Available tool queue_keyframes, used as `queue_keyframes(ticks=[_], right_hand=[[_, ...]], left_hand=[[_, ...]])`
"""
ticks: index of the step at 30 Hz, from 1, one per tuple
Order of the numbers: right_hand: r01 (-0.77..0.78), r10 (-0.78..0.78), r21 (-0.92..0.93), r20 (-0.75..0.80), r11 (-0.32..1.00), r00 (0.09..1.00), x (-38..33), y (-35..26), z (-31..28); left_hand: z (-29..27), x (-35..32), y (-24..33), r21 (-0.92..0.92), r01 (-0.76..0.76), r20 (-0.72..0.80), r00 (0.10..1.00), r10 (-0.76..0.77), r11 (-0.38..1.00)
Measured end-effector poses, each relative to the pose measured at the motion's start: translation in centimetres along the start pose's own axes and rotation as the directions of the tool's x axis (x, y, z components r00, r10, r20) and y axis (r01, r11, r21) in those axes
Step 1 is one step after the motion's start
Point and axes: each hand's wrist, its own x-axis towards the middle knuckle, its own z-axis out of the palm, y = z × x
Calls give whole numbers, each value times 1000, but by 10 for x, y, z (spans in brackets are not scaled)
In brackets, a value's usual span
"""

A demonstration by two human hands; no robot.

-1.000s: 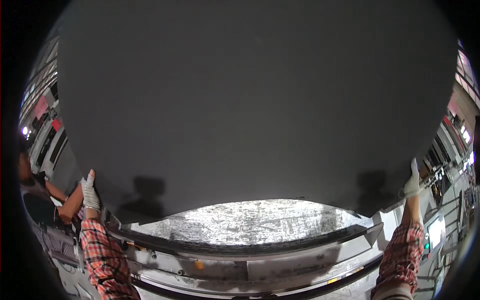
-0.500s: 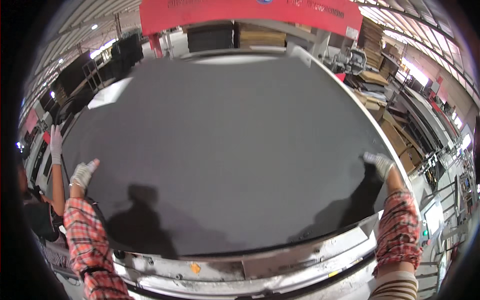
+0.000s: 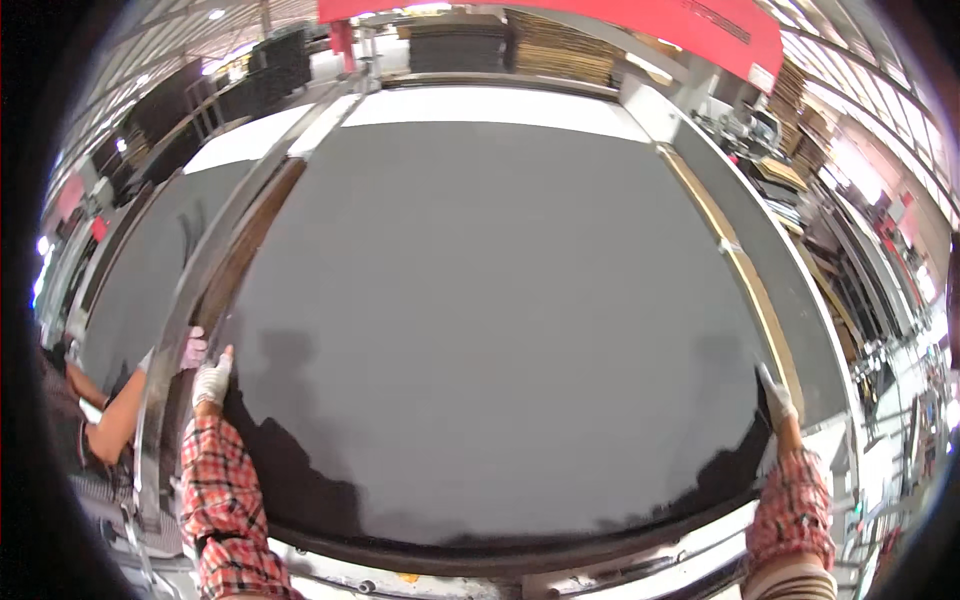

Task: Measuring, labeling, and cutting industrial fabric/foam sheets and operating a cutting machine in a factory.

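Head view: any writing we can read?

– Dark lettering (image 3: 716, 20) on the red beam (image 3: 660, 38) plus a pale label (image 3: 761, 77) near its right end, all too blurry for us.

– And our dark sheet (image 3: 500, 320)?

– Lying flat between the metal rail (image 3: 192, 285) on our left and the grey panel (image 3: 790, 305) on our right, near edge facing us. Looks wider than deep, but the lens bends it, so we can't swear to the long axis.

– Fingers?

– Left hand (image 3: 212, 382) at its left edge, right hand (image 3: 778, 400) at its right. We can't tell if they're clamped on.
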Motion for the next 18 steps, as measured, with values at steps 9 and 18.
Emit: queue_keyframes(ticks=[9, 18], right_hand=[[-233, 229, -414, -61, 880, 972, -21, 32, -27], [-392, 279, -493, -288, 777, 916, -78, -49, -26]], left_hand=[[26, -26, 28, -376, -13, 143, 987, 72, 926], [11, -60, 55, -215, -154, -81, 987, 140, 964]])
